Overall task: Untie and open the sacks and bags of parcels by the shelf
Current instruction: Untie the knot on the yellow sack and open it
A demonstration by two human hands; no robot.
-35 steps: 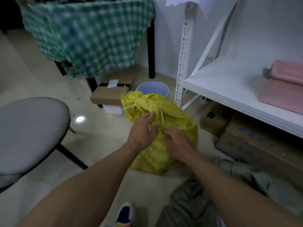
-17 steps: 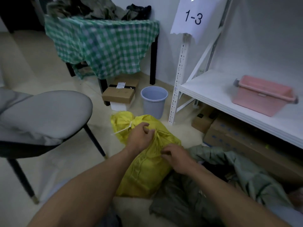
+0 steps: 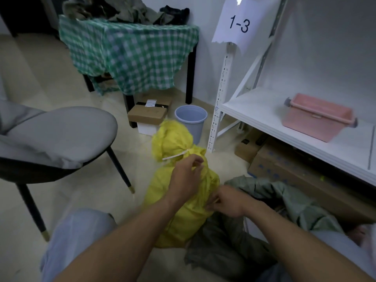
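Head view: yellow sack (image 3: 162, 186) stands on the floor (image 3: 91, 192) near the white shelf (image 3: 254, 110), its neck cinched by a white tie (image 3: 176, 155); left hand (image 3: 185, 180) grip closed on bunched fabric just below the tie, right hand (image 3: 228, 203) grip pinching the sack's side lower down.

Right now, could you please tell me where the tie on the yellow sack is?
In the head view, the white tie cinches the neck of the yellow sack at centre frame, just beyond the left hand and short of the blue bin.
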